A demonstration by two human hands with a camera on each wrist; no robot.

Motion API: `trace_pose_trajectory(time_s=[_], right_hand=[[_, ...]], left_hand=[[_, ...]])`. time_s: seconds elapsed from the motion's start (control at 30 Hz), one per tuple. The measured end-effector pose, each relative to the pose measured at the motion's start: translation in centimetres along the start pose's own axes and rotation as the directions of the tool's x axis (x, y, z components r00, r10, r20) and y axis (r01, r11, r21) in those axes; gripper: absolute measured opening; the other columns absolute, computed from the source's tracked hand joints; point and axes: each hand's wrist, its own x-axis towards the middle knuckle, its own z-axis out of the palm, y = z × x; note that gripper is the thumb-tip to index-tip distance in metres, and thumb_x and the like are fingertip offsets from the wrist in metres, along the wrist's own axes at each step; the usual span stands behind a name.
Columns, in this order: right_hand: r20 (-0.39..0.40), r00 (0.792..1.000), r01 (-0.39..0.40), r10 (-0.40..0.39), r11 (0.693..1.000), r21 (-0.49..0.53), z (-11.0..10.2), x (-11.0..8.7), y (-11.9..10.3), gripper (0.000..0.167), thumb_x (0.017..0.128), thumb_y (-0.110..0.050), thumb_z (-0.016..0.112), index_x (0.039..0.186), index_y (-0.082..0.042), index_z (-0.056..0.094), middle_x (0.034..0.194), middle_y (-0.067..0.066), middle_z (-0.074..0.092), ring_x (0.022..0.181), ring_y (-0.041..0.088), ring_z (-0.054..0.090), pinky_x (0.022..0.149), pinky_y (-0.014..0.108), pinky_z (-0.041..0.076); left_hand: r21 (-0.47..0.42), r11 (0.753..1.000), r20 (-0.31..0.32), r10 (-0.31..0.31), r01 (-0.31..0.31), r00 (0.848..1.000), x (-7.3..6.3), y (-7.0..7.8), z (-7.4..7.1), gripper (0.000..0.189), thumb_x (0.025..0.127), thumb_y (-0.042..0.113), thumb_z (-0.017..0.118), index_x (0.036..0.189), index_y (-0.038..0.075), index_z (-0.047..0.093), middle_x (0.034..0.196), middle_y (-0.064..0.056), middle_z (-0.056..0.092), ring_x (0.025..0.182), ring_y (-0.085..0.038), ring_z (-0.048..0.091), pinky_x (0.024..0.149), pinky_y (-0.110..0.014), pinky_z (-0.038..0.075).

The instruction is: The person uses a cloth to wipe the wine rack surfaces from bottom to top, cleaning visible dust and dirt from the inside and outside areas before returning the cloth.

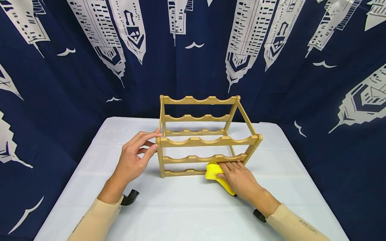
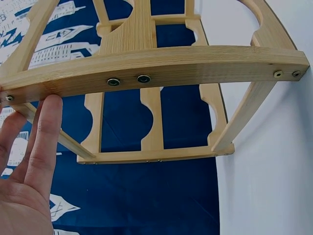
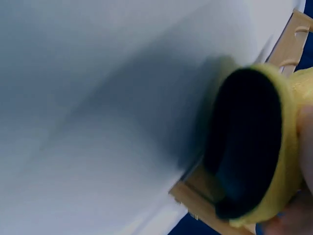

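Note:
A light wooden rack [image 1: 193, 141] with scalloped rails stands on the table. At its upper front left corner, my left hand [image 1: 134, 155] holds the frame, with a finger over the top and the thumb against the post's outer side. In the left wrist view, my left hand [image 2: 29, 176] touches the screwed post [image 2: 195, 71]. My right hand [image 1: 239, 179] grips a soft yellow cloth [image 1: 213, 171] at the rack's lower front right. Up close, the yellow cloth [image 3: 286, 147] curves round a dark oval area that I cannot make out. The right fingertips are partly hidden beneath the rail.
The rack stands on a white-covered table [image 1: 169, 214]. Behind it and at the sides hangs a dark blue curtain [image 1: 196, 73] printed with white buildings and birds. Black wrist devices, such as the left one [image 1: 130, 197], sit at both cuffs.

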Motion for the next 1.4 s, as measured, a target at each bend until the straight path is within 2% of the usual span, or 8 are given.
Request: trace_pose_trajectory(time_s=[0.17, 0.23, 0.4, 0.6, 0.73, 1.0, 1.2, 1.4], right_hand=[[0.144, 0.988, -0.066, 0.049, 0.991, 0.116, 0.1, 0.3, -0.1, 0.023, 0.117, -0.022, 0.07, 0.116, -0.007, 0.053, 0.085, -0.001, 0.056, 0.089, 0.022, 0.06, 0.081, 0.037, 0.047], [0.156, 0.986, -0.086, 0.062, 0.984, 0.155, 0.1, 0.3, 0.0, 0.022, 0.118, -0.02, 0.07, 0.119, -0.006, 0.053, 0.086, -0.002, 0.058, 0.089, 0.021, 0.062, 0.084, 0.038, 0.051], [0.158, 0.986, -0.084, 0.052, 0.974, 0.208, 0.2, 0.0, 0.3, 0.039, 0.117, -0.03, 0.074, 0.145, -0.007, 0.062, 0.129, 0.007, 0.078, 0.116, 0.024, 0.075, 0.104, 0.05, 0.064], [0.186, 0.982, -0.023, -0.018, 0.976, 0.216, 0.3, -0.1, 0.8, 0.067, 0.11, -0.032, 0.084, 0.165, -0.004, 0.059, 0.161, 0.017, 0.067, 0.145, 0.036, 0.067, 0.119, 0.061, 0.06], [0.137, 0.989, 0.006, -0.046, 0.961, 0.276, 0.8, 0.4, 0.9, 0.062, 0.107, -0.02, 0.087, 0.162, -0.003, 0.065, 0.161, 0.017, 0.07, 0.142, 0.036, 0.071, 0.116, 0.056, 0.065], [-0.043, 0.994, 0.111, -0.102, 0.904, 0.414, 1.6, 2.9, -1.1, 0.055, 0.1, -0.003, 0.091, 0.152, -0.007, 0.074, 0.14, 0.011, 0.083, 0.125, 0.031, 0.083, 0.102, 0.045, 0.073], [-0.117, 0.973, 0.229, -0.198, 0.869, 0.438, 2.2, 6.0, -4.0, 0.057, 0.102, -0.011, 0.091, 0.155, -0.013, 0.07, 0.144, 0.006, 0.083, 0.125, 0.026, 0.083, 0.105, 0.044, 0.072], [-0.296, 0.924, 0.347, -0.243, 0.858, 0.379, 3.4, 7.7, -6.0, 0.047, 0.093, -0.005, 0.099, 0.133, -0.011, 0.076, 0.119, 0.005, 0.086, 0.102, 0.02, 0.086, 0.09, 0.034, 0.073]], left_hand=[[-0.013, 1.0, -0.004, -0.007, 0.007, 1.0, -0.1, 0.0, 0.0, 0.043, 0.108, -0.003, 0.079, 0.147, 0.015, 0.08, 0.148, -0.007, 0.077, 0.106, -0.01, 0.084, 0.084, -0.021, 0.072], [-0.008, 1.0, -0.005, -0.006, 0.006, 1.0, -0.1, 0.1, 0.0, 0.042, 0.108, -0.002, 0.079, 0.147, 0.016, 0.08, 0.148, -0.007, 0.077, 0.105, -0.011, 0.084, 0.084, -0.02, 0.071], [0.002, 1.0, 0.0, 0.003, -0.003, 1.0, 0.0, 0.1, -0.1, 0.042, 0.109, -0.001, 0.078, 0.148, 0.016, 0.079, 0.149, -0.007, 0.077, 0.105, -0.011, 0.084, 0.084, -0.019, 0.071], [0.004, 1.0, 0.001, 0.008, -0.008, 1.0, 0.2, 0.2, -0.2, 0.042, 0.109, -0.001, 0.078, 0.148, 0.016, 0.079, 0.15, -0.007, 0.077, 0.106, -0.012, 0.084, 0.084, -0.019, 0.071], [0.007, 1.0, 0.005, 0.011, -0.011, 1.0, 0.1, 0.1, -0.1, 0.041, 0.11, -0.001, 0.078, 0.147, 0.015, 0.079, 0.149, -0.008, 0.077, 0.104, -0.013, 0.084, 0.084, -0.019, 0.071], [0.02, 1.0, 0.006, 0.005, -0.006, 1.0, -0.1, 0.1, -0.3, 0.041, 0.11, 0.0, 0.078, 0.148, 0.016, 0.079, 0.147, -0.006, 0.077, 0.104, -0.014, 0.084, 0.084, -0.019, 0.071], [0.024, 1.0, -0.002, -0.007, 0.007, 1.0, -0.1, 0.0, -0.4, 0.042, 0.11, 0.002, 0.078, 0.149, 0.018, 0.078, 0.149, -0.005, 0.077, 0.106, -0.015, 0.084, 0.084, -0.021, 0.072], [0.031, 0.999, 0.016, -0.027, 0.026, 1.0, -0.3, -0.1, -0.1, 0.041, 0.112, 0.005, 0.077, 0.15, 0.02, 0.078, 0.147, -0.004, 0.077, 0.106, -0.017, 0.084, 0.086, -0.022, 0.072]])
